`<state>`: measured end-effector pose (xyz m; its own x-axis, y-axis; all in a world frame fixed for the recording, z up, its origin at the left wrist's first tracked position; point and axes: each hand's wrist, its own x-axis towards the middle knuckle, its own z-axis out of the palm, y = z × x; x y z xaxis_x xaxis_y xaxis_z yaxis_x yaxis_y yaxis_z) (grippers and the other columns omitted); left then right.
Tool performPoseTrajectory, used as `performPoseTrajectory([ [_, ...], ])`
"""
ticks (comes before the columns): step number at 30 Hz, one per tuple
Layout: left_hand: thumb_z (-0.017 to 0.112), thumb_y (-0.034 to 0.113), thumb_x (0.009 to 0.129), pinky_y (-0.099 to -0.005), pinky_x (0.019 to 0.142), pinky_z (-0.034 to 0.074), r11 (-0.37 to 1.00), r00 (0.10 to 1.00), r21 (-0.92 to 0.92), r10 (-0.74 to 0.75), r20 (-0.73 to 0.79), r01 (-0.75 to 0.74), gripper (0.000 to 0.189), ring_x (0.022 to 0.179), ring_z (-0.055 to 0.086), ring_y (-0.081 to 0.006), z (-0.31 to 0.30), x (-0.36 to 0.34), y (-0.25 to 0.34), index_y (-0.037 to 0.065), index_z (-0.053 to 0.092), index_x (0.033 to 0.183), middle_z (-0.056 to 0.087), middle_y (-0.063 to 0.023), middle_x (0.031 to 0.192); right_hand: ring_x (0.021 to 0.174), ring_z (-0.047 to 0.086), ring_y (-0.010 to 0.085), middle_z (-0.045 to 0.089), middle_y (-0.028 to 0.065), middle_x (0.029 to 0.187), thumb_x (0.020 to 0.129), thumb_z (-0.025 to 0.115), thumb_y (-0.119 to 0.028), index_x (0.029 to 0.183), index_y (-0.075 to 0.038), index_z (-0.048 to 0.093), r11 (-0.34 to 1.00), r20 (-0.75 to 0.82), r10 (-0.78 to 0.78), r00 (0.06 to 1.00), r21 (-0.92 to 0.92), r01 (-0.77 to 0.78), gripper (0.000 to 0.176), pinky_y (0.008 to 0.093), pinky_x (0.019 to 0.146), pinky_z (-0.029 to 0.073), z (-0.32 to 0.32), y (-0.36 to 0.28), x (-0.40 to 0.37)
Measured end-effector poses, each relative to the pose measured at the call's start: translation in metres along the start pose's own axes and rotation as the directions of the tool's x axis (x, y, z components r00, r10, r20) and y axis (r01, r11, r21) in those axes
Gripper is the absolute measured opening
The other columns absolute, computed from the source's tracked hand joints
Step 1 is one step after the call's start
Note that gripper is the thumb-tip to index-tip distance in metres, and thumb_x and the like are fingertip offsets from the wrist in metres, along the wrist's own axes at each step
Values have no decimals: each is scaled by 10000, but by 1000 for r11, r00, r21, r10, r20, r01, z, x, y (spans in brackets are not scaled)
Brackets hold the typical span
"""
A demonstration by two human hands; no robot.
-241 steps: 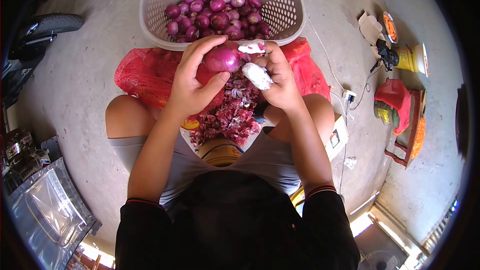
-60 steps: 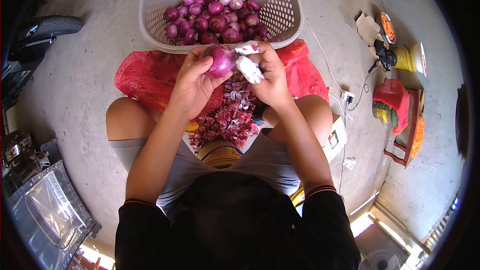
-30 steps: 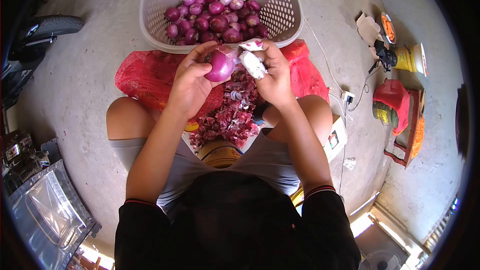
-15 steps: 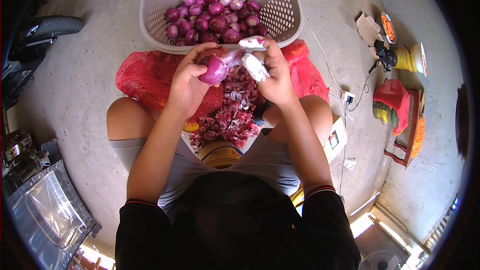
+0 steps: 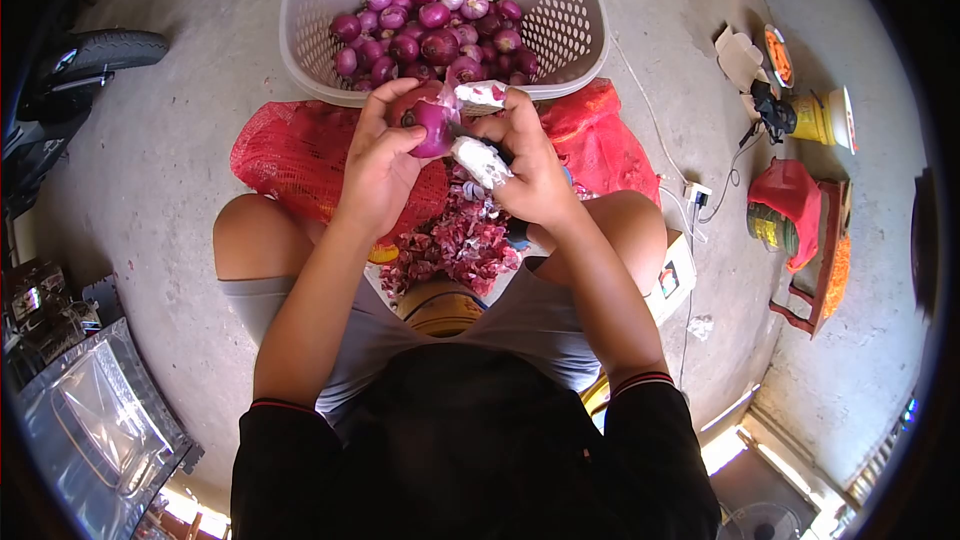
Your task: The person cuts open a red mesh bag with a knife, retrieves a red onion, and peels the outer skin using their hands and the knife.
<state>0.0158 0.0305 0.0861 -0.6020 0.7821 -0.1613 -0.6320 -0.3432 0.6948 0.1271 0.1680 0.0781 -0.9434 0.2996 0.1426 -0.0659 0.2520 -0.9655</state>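
Note:
A red onion (image 5: 433, 130) with partly loosened skin is gripped by my left hand (image 5: 385, 165), whose thumb and fingers wrap its left side. My right hand (image 5: 535, 165) is at the onion's right side, with white wrapping on its thumb and index finger. Those two fingertips are apart, with the other fingers curled in. Something dark shows in the right palm, mostly hidden, and I cannot make out its kind. A flap of onion skin (image 5: 449, 90) stands up near the wrapped index finger. Below the hands lies a heap of onion peelings (image 5: 450, 250).
A grey perforated basket (image 5: 300, 30) holding several peeled red onions (image 5: 438, 45) stands just ahead. Red mesh sacks (image 5: 295, 155) lie on both sides of the peelings. A cable and power adapter (image 5: 697, 194) are on the right, a tire (image 5: 115, 50) at far left.
My right hand has moved left and slightly down, closer to the onion. The onion has turned a little in my left hand, and the stretched skin between them is now shorter.

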Motion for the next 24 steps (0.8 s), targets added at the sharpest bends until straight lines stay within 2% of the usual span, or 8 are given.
performPoseTrajectory([
  [5, 504, -25, 770, -392, 983, 416, 993, 997, 88, 77, 7, -77, 518, 1142, 514, -231, -4, 1, -3, 63, 378, 1265, 492, -134, 1251, 845, 608, 213, 620, 136, 870, 772, 602, 4, 1288, -21, 270, 995, 2, 89, 996, 38, -90, 613, 300, 813, 433, 0, -6, 1],
  [8, 536, -106, 734, -312, 898, 443, 996, 997, 38, 81, -8, -81, 529, 1049, 529, -164, -1, 0, 0, 65, 422, 1221, 519, -99, 1187, 862, 614, 216, 630, 149, 892, 793, 603, -3, 1293, -21, 266, 994, 0, 96, 995, 53, -96, 603, 313, 825, 434, 1, -9, 2],
  [11, 540, -116, 729, -300, 889, 444, 993, 995, 63, 102, -24, -100, 525, 1042, 532, -158, -1, 0, -1, 69, 433, 1209, 522, -97, 1188, 868, 615, 212, 636, 155, 908, 810, 602, -13, 1284, -21, 273, 990, 23, 142, 990, 24, -142, 577, 310, 824, 436, -2, -11, 2],
  [14, 544, -120, 727, -303, 892, 444, 993, 995, 65, 102, -20, -100, 528, 1042, 532, -158, -2, 0, -1, 70, 431, 1207, 518, -100, 1200, 881, 616, 206, 644, 151, 917, 816, 590, -7, 1272, -19, 283, 985, 20, 163, 986, 47, -164, 550, 305, 822, 436, -1, -10, 4],
  [17, 536, -112, 742, -321, 912, 443, 995, 996, 26, 93, -14, -93, 511, 1065, 528, -172, -3, 1, -2, 67, 426, 1208, 510, -108, 1213, 908, 605, 198, 639, 155, 963, 817, 569, 9, 1262, -8, 286, 987, -17, 124, 992, 107, -121, 527, 302, 828, 435, 2, -10, 5],
  [20, 524, -108, 753, -355, 937, 440, 996, 997, -42, 73, -29, -74, 502, 1094, 522, -194, -1, 1, -2, 64, 418, 1212, 502, -120, 1225, 951, 593, 195, 624, 170, 1023, 817, 545, 30, 1257, 3, 290, 983, -49, 148, 988, 120, -142, 509, 306, 844, 435, 5, -7, 5],
  [23, 506, -114, 757, -392, 962, 430, 996, 996, -14, 87, -1, -87, 502, 1115, 514, -211, -5, 3, -3, 59, 412, 1219, 498, -129, 1231, 902, 539, 90, 586, 83, 1066, 915, 513, -19, 1260, -36, 333, 983, -79, 132, 988, 137, -121, 390, 222, 733, 427, 7, -3, 3],
  [24, 506, -99, 764, -395, 949, 443, 996, 996, -13, 86, 1, -86, 494, 1109, 518, -213, -5, 3, -3, 57, 410, 1223, 499, -130, 1228, 925, 557, 124, 596, 116, 1057, 884, 519, 3, 1258, -22, 322, 981, -83, 132, 988, 152, -118, 423, 252, 773, 431, 7, -1, 3],
])
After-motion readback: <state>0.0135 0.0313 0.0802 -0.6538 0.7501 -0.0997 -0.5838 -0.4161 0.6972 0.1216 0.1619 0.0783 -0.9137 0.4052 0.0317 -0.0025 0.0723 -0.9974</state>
